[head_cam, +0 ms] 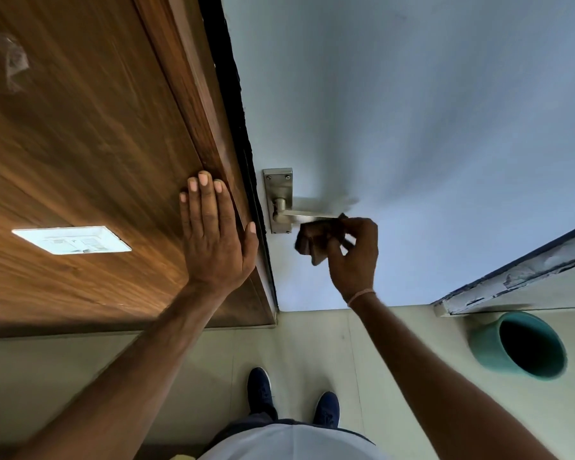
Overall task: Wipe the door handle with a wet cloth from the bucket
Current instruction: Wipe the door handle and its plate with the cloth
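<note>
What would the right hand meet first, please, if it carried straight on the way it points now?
Probably the door handle: the right hand holds the cloth at the lever's free end, though contact is unclear.

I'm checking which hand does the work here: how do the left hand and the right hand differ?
The left hand lies flat and open, fingers spread against the wooden panel; the right hand is curled, pinching a brown cloth at the lever of the door handle. The left holds nothing. Only the right wrist wears a thin band. Both are bare.
</note>
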